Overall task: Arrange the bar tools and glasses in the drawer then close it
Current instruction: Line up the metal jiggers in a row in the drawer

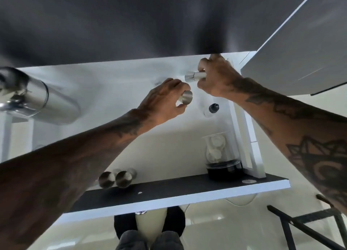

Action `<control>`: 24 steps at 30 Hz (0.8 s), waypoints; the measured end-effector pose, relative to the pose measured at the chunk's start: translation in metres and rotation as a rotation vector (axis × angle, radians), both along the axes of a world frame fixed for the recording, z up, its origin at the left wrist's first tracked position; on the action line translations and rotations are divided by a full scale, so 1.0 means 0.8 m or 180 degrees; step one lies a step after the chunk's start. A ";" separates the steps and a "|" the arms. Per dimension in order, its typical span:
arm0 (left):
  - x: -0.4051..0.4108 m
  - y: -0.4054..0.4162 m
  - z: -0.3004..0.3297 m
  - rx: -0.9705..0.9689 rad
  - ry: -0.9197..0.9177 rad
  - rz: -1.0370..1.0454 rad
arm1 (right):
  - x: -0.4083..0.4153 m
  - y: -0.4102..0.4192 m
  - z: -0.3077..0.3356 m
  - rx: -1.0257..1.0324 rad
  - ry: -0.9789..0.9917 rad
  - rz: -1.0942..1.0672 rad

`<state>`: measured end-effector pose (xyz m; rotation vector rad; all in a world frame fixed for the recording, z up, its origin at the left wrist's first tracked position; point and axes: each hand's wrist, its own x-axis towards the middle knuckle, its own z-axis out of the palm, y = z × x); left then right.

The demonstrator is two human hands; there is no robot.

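I look down into an open white drawer (pixel 112 92) with a dark front panel (pixel 169 191). My left hand (pixel 163 99) grips a small steel jigger cup (pixel 185 98) over the drawer's back middle. Just right of it, my right hand (pixel 216 77) holds another steel jigger (pixel 194 75) lying sideways near the back right corner. Two steel cups (pixel 115 178) lie side by side against the drawer front. A clear glass on a black base (pixel 220 156) stands in the front right corner. A small clear bottle with a black cap (pixel 211 110) lies below my right hand.
A large steel shaker (pixel 37 99) lies at the drawer's left side. A dark countertop (pixel 131 21) overhangs the back. A grey cabinet door (pixel 300 49) stands at the right. Black metal legs (pixel 309 221) and my grey shoes (pixel 150 240) are on the glossy floor.
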<state>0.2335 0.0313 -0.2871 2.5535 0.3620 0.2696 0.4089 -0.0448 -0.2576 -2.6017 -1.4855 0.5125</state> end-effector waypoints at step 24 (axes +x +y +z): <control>-0.278 0.020 0.046 0.0092 0.1356 0.0253 | -0.312 -0.019 0.000 -0.0620 0.1241 0.1053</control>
